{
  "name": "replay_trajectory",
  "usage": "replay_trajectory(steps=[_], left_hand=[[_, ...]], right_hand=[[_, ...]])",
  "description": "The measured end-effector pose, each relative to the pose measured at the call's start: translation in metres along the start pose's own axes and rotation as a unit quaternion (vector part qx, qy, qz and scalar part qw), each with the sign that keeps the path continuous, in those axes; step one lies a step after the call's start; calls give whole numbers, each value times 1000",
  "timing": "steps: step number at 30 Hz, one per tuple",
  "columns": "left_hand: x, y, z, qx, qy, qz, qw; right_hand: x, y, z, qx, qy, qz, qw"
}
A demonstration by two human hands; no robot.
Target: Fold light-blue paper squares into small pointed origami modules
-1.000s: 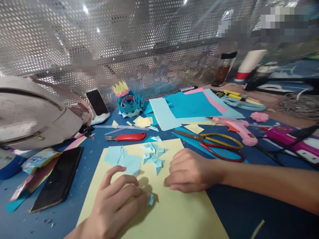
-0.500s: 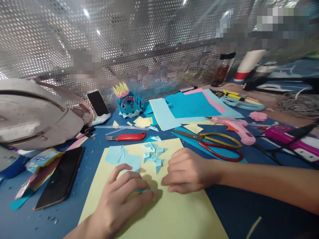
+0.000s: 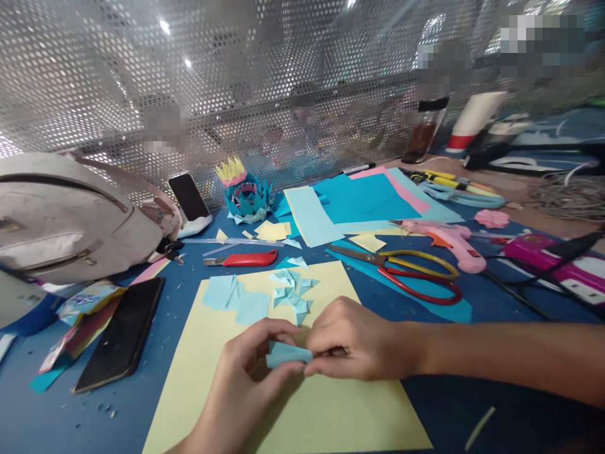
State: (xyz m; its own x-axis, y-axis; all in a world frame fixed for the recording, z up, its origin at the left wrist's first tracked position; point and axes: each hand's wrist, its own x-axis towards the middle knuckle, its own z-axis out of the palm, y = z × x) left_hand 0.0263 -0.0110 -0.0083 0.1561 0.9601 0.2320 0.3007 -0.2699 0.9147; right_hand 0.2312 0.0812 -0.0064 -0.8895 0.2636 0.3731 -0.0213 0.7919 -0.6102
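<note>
A small light blue paper piece [image 3: 287, 354] is held between both hands, over the large pale yellow sheet [image 3: 331, 410]. My left hand [image 3: 255, 362] curls round its left side, thumb below and fingers above. The fingertips of my right hand [image 3: 345, 343] pinch its right end. Just beyond them lie several folded light blue points [image 3: 290, 293]. Flat light blue pieces [image 3: 253, 307] rest to their left on the same sheet.
Behind the sheet lie a red cutter [image 3: 250, 258], scissors [image 3: 420, 274], a pink glue gun [image 3: 456, 243] and coloured paper [image 3: 373, 198]. A blue paper flower [image 3: 248, 198] stands farther back. On the left are a black phone [image 3: 120, 337] and a bag [image 3: 70, 214].
My hands have come together. The blue piece, mostly hidden under my left fingers before, now shows between both hands, and my right fingertips have taken its right end.
</note>
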Motion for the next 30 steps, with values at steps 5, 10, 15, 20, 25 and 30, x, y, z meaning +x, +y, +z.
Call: replay_trajectory(steps=[5,10,15,20,25,30], left_hand=[[0,3,0,-140,-24,-179,974],[0,0,2,-261,-18,-212,942],[2,-1,0,-274,-45,-217,936],[2,1,1,-284,-31,-209,935],[3,4,2,-275,-34,-210,938],[4,7,1,-277,-44,-212,936]], right_hand=[[0,0,-7,81,-11,68,994],[0,1,-10,125,3,94,988],[1,1,-11,134,-1,96,986],[1,0,-11,148,-1,99,984],[2,1,-11,145,-8,107,984],[2,1,-11,126,-9,102,987]])
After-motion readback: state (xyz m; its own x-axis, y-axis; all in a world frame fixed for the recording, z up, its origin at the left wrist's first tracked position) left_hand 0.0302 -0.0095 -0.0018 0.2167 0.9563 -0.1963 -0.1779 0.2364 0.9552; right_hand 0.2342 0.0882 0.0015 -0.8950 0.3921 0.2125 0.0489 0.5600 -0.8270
